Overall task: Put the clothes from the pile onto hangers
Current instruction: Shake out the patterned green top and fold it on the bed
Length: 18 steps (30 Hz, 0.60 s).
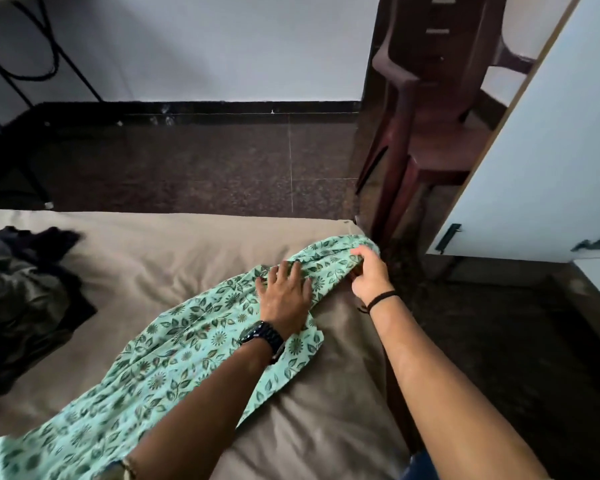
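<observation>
A mint-green garment with a dark leaf and flower print lies stretched across the beige bed, from the near left edge to the far right corner. My left hand rests flat on it with fingers spread, a dark watch on the wrist. My right hand grips the bunched far end of the garment at the bed's corner; a black band circles that wrist. A pile of dark clothes sits on the bed at the left. No hanger is in view.
Stacked dark-red plastic chairs stand just past the bed's far right corner. A white wardrobe door with black handles is open at the right. Dark tiled floor lies beyond the bed, with black table legs at the far left.
</observation>
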Motion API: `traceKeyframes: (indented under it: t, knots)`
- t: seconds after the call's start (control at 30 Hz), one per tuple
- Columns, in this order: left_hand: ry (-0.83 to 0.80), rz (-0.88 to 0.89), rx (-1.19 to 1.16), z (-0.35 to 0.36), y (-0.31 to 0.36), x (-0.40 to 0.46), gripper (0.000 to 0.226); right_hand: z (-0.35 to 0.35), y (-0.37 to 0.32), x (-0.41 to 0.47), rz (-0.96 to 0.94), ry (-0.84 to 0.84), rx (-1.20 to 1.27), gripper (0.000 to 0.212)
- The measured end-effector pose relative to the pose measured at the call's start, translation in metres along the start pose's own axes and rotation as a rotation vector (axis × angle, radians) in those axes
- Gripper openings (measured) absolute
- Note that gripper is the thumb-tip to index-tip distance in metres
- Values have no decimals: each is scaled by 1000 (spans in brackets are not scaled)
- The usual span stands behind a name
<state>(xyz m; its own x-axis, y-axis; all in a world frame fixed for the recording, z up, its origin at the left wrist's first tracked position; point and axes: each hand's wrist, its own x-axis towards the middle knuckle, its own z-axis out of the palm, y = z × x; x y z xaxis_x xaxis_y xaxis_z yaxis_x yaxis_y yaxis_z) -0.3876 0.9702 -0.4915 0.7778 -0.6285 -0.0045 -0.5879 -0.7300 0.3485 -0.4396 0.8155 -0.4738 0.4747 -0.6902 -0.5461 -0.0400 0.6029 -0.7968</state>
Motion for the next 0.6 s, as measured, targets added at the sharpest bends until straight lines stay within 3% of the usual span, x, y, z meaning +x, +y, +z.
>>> traceKeyframes:
  t: [0.1,0.17,0.23,0.33,0.43,0.5,0.6]
  knots:
    - [89,64,4,-14,24,30,41,-2,-8,-4,103,-109,256,13]
    - [28,165,-61,-25,41,51,31,-2,-13,-14,198,-126,437,19]
    - [-16,196,-177,-33,54,71,20,0,-19,-22,223,-105,440,22]
    - [3,82,-414,-44,59,94,13,-5,-32,-17,204,-97,581,23]
    - [52,-121,-648,-53,56,106,17,-10,-47,-7,42,-64,703,23]
    - [57,-183,-634,-52,50,113,24,-19,-53,-2,-33,-39,711,20]
    - [-76,-110,-467,-47,52,122,24,-33,-53,5,-123,-91,258,14]
